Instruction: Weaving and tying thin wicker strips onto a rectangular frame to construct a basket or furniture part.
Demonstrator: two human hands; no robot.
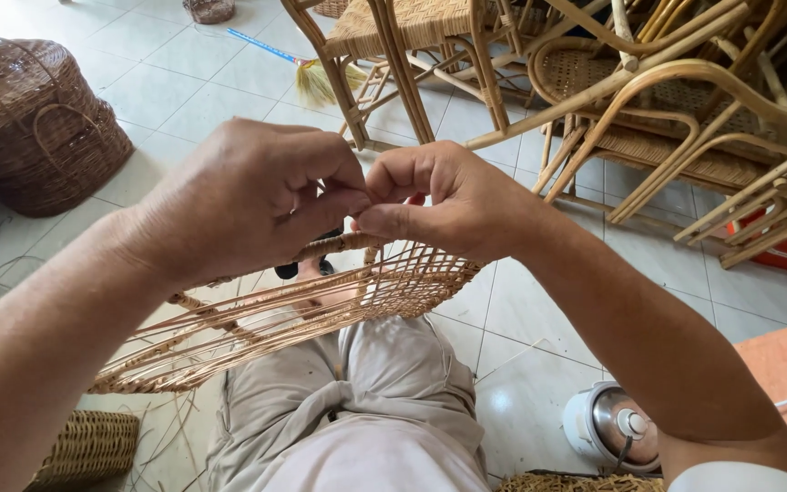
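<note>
Hands [357, 205] over tiled floor [521, 310], rattan chairs [649, 100]

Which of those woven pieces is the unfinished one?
The flat woven panel across the lap, pinched at its rim by both hands: its strands stand loose and open. The dark basket and floor basket are tightly closed.

Rattan chairs [649, 100], dark wicker baskets [34, 123] and a broom [307, 73] stand nearby.
</note>
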